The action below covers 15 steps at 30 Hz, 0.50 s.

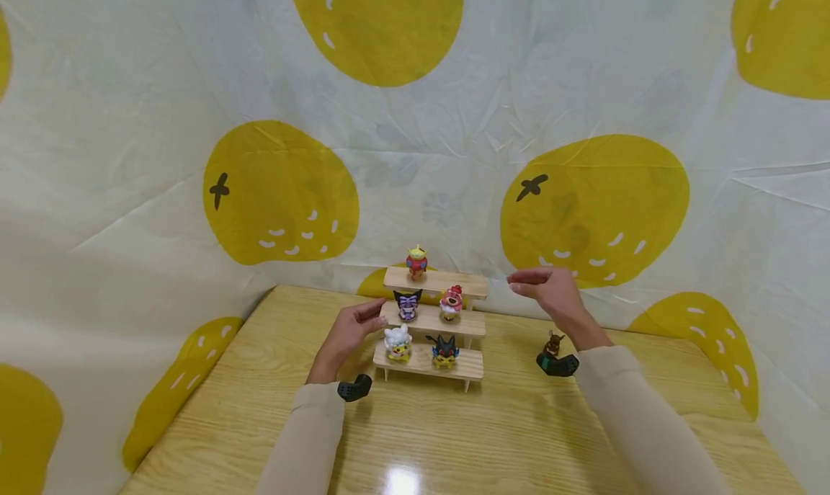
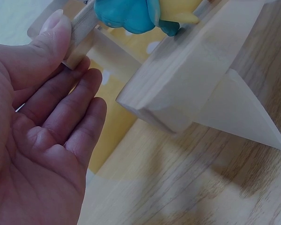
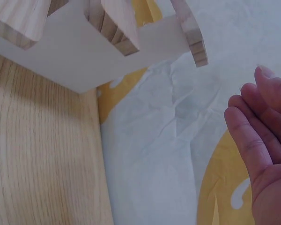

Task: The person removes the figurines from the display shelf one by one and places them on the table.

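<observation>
A three-tier wooden display stand (image 1: 428, 363) holds several small figurines. My left hand (image 1: 350, 333) is at the left end of its middle shelf; in the left wrist view the thumb (image 2: 56, 33) lies against the plank end, with the fingers on its other side, pinching it. The index finger is partly hidden. My right hand (image 1: 554, 293) hovers right of the top shelf, apart from it, fingers loosely bent and nothing between them. On the shelves are a red figurine (image 1: 417, 264), a purple-black one (image 1: 407, 305), a pink one (image 1: 451, 304), a white-topped one (image 1: 398, 344) and a black-blue one (image 1: 444, 352).
A brown figurine (image 1: 553, 344) stands on the wooden table (image 1: 454, 437) to the right, beneath my right wrist and partly hidden by its black wrist device (image 1: 558, 365). Behind the table hangs a white cloth (image 1: 428, 156) printed with yellow fruit.
</observation>
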Available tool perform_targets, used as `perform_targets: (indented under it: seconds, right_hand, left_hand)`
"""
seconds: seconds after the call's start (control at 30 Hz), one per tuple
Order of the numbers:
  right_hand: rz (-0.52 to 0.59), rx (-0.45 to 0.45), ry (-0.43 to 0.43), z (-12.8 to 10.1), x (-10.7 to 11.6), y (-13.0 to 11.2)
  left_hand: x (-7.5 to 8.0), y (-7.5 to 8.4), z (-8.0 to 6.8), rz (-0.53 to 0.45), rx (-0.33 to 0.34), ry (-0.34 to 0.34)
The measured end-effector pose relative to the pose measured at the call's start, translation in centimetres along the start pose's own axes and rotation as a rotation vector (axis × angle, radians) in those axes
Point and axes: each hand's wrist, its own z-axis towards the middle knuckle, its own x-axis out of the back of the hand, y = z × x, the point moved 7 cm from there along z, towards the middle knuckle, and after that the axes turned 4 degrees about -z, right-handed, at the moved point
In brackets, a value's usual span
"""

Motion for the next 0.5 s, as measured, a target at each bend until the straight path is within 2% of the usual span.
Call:
perform_targets:
  seconds: [0.5]
  right_hand:
    - [0.045, 0.007, -0.025, 1.0, -1.9, -3.1]
  left_hand:
    - [0.0, 0.1, 0.0, 0.008, -0.008, 0.001]
